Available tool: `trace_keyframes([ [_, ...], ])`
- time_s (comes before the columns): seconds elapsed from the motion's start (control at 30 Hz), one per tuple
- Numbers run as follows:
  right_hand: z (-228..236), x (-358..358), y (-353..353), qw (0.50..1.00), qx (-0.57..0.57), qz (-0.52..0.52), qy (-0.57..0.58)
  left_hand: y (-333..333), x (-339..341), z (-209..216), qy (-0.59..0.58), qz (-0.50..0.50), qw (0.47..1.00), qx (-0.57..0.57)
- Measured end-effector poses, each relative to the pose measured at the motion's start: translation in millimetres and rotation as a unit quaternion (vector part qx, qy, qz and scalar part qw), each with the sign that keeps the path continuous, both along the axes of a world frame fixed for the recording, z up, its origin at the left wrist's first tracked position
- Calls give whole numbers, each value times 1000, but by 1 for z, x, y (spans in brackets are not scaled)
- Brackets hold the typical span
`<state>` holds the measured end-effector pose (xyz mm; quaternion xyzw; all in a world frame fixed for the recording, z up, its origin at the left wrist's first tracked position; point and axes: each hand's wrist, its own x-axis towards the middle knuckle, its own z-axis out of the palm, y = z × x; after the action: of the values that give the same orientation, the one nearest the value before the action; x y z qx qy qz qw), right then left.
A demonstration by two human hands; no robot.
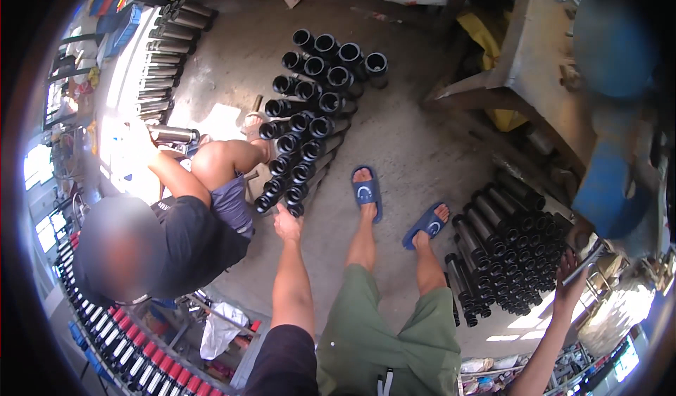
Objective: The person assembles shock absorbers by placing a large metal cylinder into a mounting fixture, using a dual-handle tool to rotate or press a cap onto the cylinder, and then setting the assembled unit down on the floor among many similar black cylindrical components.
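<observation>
My left hand (287, 224) reaches forward and closes at the near end of a group of upright black tubes (301, 123), its fingers at the rim of the nearest tube (295, 209). Their open round ends face up. Far out to the right, my right hand (569, 285) is closed around a short silvery metal rod (583, 264). Close beside it lies a stack of dark tubes (510, 244), ends toward me.
At left a seated person (179, 234) has an arm near a shiny tube (174, 135). More tubes (165, 58) line the wall behind. A wooden bench (517, 51) and blue machine part (607, 192) stand right. Red-and-black cylinders (141, 347) fill a rack at lower left.
</observation>
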<state>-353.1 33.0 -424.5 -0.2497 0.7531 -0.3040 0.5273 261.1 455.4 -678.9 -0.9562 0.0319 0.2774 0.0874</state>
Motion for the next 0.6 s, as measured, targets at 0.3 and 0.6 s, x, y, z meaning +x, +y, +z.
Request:
trace_keyframes([
  [0.3, 73, 112, -26, 965, 28, -4, -261, -80, -71, 182, 25, 120, 974, -190],
  [0.6, 122, 30, 57, 928, 229, 56, -290, -69, -111, 596, 451, -42, 677, -580],
])
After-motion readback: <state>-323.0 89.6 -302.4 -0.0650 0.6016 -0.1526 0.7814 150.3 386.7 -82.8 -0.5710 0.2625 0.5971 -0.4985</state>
